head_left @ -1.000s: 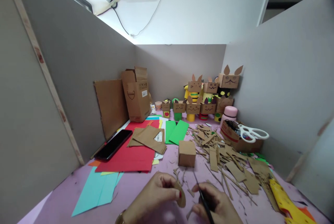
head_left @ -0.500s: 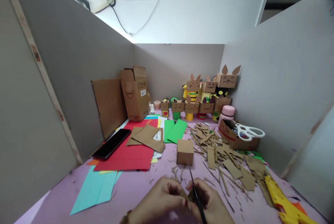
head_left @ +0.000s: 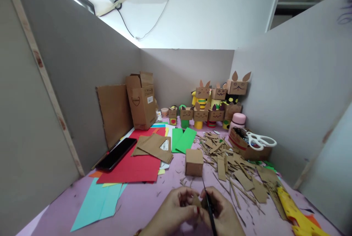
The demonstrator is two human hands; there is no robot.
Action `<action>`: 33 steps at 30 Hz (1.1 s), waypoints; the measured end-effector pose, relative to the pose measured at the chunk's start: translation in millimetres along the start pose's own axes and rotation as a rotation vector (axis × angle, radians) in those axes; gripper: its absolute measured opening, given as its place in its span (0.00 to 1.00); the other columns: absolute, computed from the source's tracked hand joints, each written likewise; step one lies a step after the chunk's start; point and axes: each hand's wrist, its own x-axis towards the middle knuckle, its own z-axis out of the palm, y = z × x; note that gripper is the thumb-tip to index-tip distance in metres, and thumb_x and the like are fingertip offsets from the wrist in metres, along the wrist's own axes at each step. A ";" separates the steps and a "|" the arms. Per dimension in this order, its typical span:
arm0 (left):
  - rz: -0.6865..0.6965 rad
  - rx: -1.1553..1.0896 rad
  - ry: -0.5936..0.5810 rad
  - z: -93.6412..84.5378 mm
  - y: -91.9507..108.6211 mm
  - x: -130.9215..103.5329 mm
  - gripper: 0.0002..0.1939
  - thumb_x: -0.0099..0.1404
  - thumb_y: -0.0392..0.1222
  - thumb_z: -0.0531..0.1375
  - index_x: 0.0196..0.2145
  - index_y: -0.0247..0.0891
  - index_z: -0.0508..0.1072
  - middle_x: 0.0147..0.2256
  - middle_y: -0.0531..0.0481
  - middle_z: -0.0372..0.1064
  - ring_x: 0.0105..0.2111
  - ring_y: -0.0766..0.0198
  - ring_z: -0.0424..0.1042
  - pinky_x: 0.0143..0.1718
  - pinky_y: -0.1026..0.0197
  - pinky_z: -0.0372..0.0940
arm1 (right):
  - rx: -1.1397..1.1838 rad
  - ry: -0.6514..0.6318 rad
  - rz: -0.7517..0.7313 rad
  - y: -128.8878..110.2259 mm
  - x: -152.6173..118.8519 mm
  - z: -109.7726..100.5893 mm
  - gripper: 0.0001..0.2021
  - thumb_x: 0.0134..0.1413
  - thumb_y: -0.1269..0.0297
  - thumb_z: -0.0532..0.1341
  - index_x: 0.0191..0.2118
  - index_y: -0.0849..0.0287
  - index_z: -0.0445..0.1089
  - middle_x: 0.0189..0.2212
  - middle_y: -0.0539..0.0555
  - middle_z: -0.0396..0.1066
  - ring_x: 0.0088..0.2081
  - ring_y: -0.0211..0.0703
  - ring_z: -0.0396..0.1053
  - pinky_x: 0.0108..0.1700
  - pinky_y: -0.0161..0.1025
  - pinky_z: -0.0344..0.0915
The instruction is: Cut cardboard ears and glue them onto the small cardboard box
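Observation:
My left hand (head_left: pixel 180 206) pinches a small brown cardboard piece (head_left: pixel 196 202) between thumb and fingers at the front of the table. Close beside it, my right hand (head_left: pixel 220 210) is curled around a black cutting tool (head_left: pixel 210 212) with a thin pointed blade aimed forward; its exact kind is unclear. The right fingertips meet the left thumb near the cardboard, and the fingers partly hide that piece. Just beyond the blade tip a small closed cardboard box (head_left: pixel 194 162) sits on the pink tabletop.
Cardboard scraps (head_left: pixel 242 172) spread to the right, near a yellow glue gun (head_left: pixel 295 214) and a box (head_left: pixel 243 146) with white-handled scissors (head_left: pixel 260 140). Red paper (head_left: pixel 132 170), a phone (head_left: pixel 117 154) and turquoise paper (head_left: pixel 96 203) lie left. Cardboard animal figures (head_left: pixel 202 115) stand behind.
The view has shifted slightly. The blade tip sits lower and a little farther right, and the cardboard piece between my hands shows more clearly. Both hands keep their hold.

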 end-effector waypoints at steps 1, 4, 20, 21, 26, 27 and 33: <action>0.012 -0.027 0.005 0.3 -2.9 1.3 0.17 0.43 0.39 0.68 0.32 0.34 0.72 0.22 0.55 0.67 0.21 0.69 0.64 0.26 0.66 0.57 | 0.005 0.039 -0.004 2.0 0.5 -0.1 0.13 0.35 0.64 0.67 0.29 0.58 0.65 0.19 0.43 0.59 0.22 0.36 0.55 0.25 0.32 0.53; 0.021 -0.097 0.016 0.6 -14.9 7.0 0.21 0.40 0.45 0.72 0.29 0.35 0.70 0.24 0.53 0.68 0.23 0.68 0.65 0.26 0.66 0.56 | 0.026 0.125 -0.027 6.6 2.3 -1.7 0.12 0.36 0.66 0.66 0.30 0.57 0.66 0.19 0.44 0.62 0.23 0.37 0.58 0.26 0.32 0.56; 0.034 0.353 0.175 3.8 17.0 -5.5 0.03 0.43 0.33 0.61 0.19 0.33 0.68 0.18 0.56 0.63 0.22 0.68 0.60 0.23 0.66 0.52 | -0.192 0.060 -0.095 -8.5 3.0 -13.3 0.13 0.38 0.69 0.62 0.36 0.57 0.66 0.29 0.50 0.68 0.24 0.38 0.61 0.26 0.33 0.57; 0.035 0.440 0.153 2.7 18.2 -6.8 0.01 0.44 0.32 0.59 0.19 0.33 0.69 0.18 0.56 0.63 0.22 0.68 0.60 0.23 0.66 0.52 | -0.254 0.013 -0.104 -11.2 3.0 -15.5 0.13 0.39 0.69 0.61 0.36 0.58 0.67 0.30 0.51 0.69 0.25 0.39 0.61 0.26 0.33 0.57; 0.041 0.692 0.033 4.3 22.3 -12.7 0.04 0.49 0.33 0.56 0.20 0.34 0.69 0.20 0.57 0.60 0.23 0.68 0.59 0.23 0.67 0.50 | -0.466 -0.117 -0.137 -14.9 2.2 -17.1 0.14 0.37 0.70 0.59 0.36 0.60 0.69 0.28 0.53 0.69 0.29 0.43 0.63 0.31 0.36 0.61; 0.044 0.720 0.012 5.6 23.7 -13.8 0.04 0.49 0.31 0.55 0.19 0.35 0.68 0.19 0.57 0.59 0.23 0.68 0.58 0.22 0.67 0.49 | -0.492 -0.135 -0.136 -14.1 1.8 -16.1 0.14 0.37 0.70 0.58 0.36 0.60 0.69 0.28 0.53 0.70 0.28 0.43 0.64 0.31 0.36 0.61; 0.108 0.768 -0.063 10.5 30.0 -17.9 0.08 0.47 0.28 0.52 0.17 0.38 0.59 0.18 0.58 0.50 0.22 0.69 0.52 0.21 0.67 0.46 | -0.607 -0.237 -0.124 -9.1 1.1 -12.2 0.17 0.34 0.74 0.56 0.36 0.57 0.71 0.29 0.53 0.73 0.30 0.44 0.67 0.31 0.34 0.62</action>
